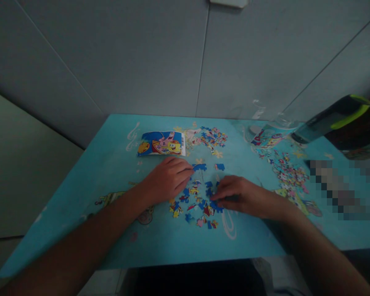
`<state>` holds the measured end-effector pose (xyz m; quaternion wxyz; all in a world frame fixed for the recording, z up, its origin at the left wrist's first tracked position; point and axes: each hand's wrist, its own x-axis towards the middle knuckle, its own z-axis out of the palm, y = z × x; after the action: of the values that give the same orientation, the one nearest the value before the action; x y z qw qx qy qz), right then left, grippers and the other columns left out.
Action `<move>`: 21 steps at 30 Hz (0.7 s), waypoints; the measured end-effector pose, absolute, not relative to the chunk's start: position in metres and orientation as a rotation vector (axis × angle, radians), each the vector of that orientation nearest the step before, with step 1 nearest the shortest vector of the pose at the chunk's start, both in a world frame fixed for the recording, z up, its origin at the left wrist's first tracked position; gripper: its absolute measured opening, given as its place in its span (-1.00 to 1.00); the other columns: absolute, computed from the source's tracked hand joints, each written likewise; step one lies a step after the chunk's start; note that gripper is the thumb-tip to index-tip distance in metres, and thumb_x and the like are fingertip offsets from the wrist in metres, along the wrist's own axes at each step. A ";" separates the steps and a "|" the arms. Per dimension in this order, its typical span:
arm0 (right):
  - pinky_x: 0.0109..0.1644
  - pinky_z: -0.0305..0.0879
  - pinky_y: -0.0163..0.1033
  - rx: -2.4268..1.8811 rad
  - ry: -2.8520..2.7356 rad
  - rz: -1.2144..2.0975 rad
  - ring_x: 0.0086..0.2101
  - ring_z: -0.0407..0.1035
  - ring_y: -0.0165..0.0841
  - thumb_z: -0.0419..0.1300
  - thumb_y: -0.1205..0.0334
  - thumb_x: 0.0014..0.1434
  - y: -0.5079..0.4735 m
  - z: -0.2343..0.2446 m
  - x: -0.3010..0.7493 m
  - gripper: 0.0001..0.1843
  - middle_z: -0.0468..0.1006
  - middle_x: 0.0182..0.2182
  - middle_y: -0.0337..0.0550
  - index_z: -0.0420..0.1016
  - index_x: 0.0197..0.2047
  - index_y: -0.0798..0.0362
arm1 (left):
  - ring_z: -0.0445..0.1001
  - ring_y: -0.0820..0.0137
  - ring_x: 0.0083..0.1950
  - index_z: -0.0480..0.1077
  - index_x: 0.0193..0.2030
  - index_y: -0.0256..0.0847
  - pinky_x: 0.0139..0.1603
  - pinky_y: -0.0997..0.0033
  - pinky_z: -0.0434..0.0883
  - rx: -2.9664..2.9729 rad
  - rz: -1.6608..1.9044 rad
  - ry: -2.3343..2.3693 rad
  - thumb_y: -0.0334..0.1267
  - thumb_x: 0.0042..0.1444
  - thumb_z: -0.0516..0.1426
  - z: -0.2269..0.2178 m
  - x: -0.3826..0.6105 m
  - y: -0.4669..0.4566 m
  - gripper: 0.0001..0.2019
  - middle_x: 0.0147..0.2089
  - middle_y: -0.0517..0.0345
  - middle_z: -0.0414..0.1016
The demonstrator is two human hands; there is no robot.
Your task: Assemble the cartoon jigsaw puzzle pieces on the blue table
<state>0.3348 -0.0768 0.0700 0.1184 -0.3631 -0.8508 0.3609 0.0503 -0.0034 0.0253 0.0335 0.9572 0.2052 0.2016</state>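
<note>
A light blue table [89, 176] carries scattered jigsaw pieces. My left hand [168, 179] lies palm down with curled fingers, its fingertips touching a blue puzzle piece [199, 167]. My right hand [239, 194] rests beside a loose pile of coloured pieces [197, 205], fingers bent and pinched on a dark blue piece at the pile's edge. Another blue piece [219, 167] lies apart just beyond the hands.
A cartoon-printed puzzle packet [161, 144] lies at the back left. More pieces are heaped at the back centre [214, 137] and on the right [288, 172]. A dark bottle with a green cap [333, 117] lies at the far right, near a clear glass [282, 119].
</note>
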 end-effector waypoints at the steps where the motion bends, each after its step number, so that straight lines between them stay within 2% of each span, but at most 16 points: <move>1: -0.09 0.36 -0.20 -1.045 -2.517 1.048 -0.24 0.47 -0.32 0.23 0.19 0.37 -0.077 0.070 0.335 -0.77 0.61 -0.27 -0.18 0.66 0.04 -0.15 | 0.45 0.23 0.13 0.46 0.10 -0.24 0.20 0.07 0.34 2.942 0.622 0.632 -0.33 0.39 0.06 0.026 0.051 -0.003 -0.76 0.08 0.00 0.53; 5: -0.12 0.33 -0.20 -1.034 -2.589 1.011 -0.27 0.46 -0.32 0.20 0.16 0.39 -0.076 0.072 0.340 -0.76 0.59 -0.33 -0.19 0.68 0.02 -0.18 | 0.44 0.23 0.14 0.46 0.10 -0.24 0.23 0.07 0.34 2.935 0.610 0.646 -0.33 0.39 0.05 0.026 0.051 -0.003 -0.76 0.09 0.01 0.53; 11: -0.14 0.34 -0.22 -1.085 -2.530 1.062 -0.28 0.48 -0.33 0.20 0.13 0.40 -0.073 0.074 0.350 -0.77 0.63 -0.31 -0.21 0.70 -0.04 -0.21 | 0.44 0.24 0.15 0.46 0.11 -0.23 0.24 0.08 0.33 2.948 0.636 0.638 -0.32 0.39 0.06 0.024 0.049 -0.002 -0.76 0.10 0.00 0.53; 17: -0.05 0.34 -0.17 -1.088 -2.551 1.002 -0.21 0.47 -0.31 0.30 0.16 0.32 -0.076 0.068 0.341 -0.78 0.61 -0.24 -0.18 0.65 0.02 -0.13 | 0.43 0.20 0.16 0.47 0.09 -0.23 0.24 0.06 0.32 3.009 0.672 0.714 -0.31 0.39 0.05 0.029 0.041 0.006 -0.76 0.09 -0.01 0.53; 21: -0.04 0.32 -0.18 -1.077 -2.533 0.993 -0.21 0.47 -0.33 0.32 0.20 0.30 -0.078 0.062 0.334 -0.86 0.60 -0.25 -0.22 0.65 -0.07 -0.10 | 0.44 0.21 0.16 0.47 0.09 -0.22 0.23 0.08 0.32 3.037 0.719 0.786 -0.32 0.38 0.06 0.030 0.035 0.014 -0.76 0.11 0.00 0.53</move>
<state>0.3343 -0.0778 0.0622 0.1074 -0.3661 -0.8606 0.3374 0.0345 0.0141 0.0298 -0.0382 0.9429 0.2441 0.2233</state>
